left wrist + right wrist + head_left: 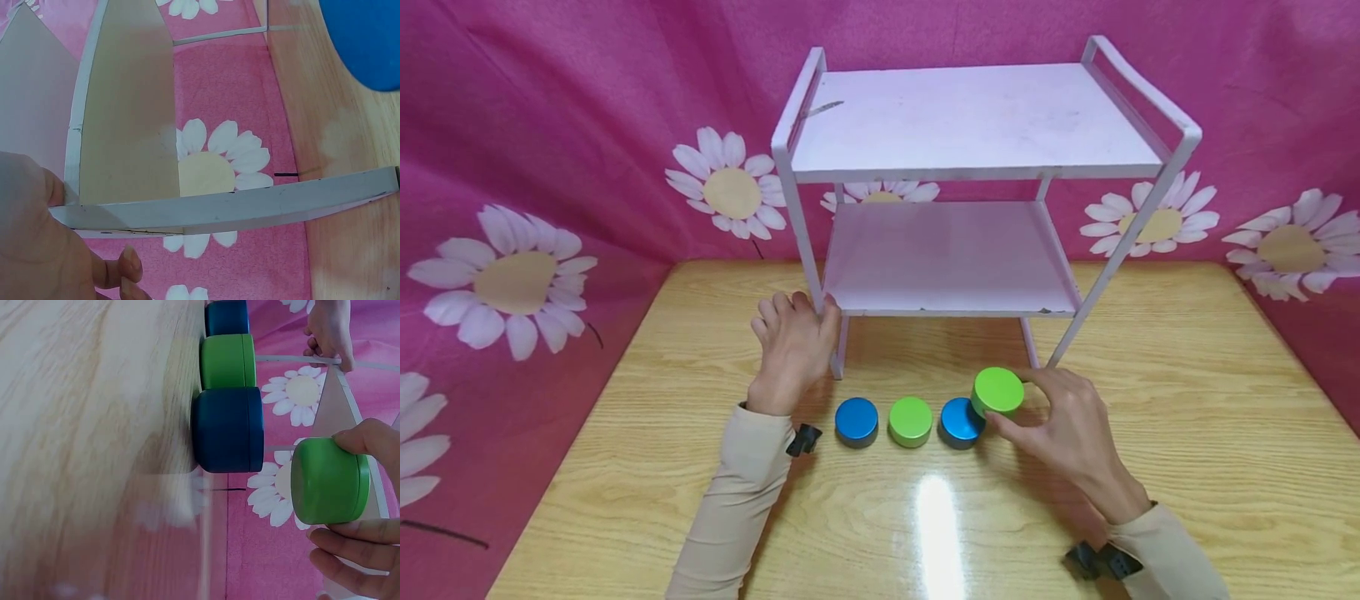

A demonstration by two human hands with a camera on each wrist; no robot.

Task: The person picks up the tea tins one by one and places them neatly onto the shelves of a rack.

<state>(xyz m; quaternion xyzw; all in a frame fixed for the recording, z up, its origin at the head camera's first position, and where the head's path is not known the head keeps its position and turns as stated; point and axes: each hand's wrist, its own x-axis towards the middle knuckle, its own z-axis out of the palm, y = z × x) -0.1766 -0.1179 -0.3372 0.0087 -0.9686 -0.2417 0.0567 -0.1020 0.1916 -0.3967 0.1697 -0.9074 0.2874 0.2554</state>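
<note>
A green round tin (997,390) is pinched between the thumb and fingers of my right hand (1070,425). In the right wrist view this lidded tin (328,481) is held clear of the wooden table. My left hand (796,350) grips the front left post of a white two-tier shelf rack (977,121) at its lower shelf; the left wrist view has the thumb side of the hand (37,231) against that corner. Before the rack stand a blue tin (856,421), another green tin (911,421) and a second blue tin (959,423) in a row.
The rack's lower shelf (951,258) lies behind the row of tins. Its slanted front right post (1123,250) stands just beyond my right hand. A pink cloth (625,50) with daisies hangs behind and beside the wooden table (850,533).
</note>
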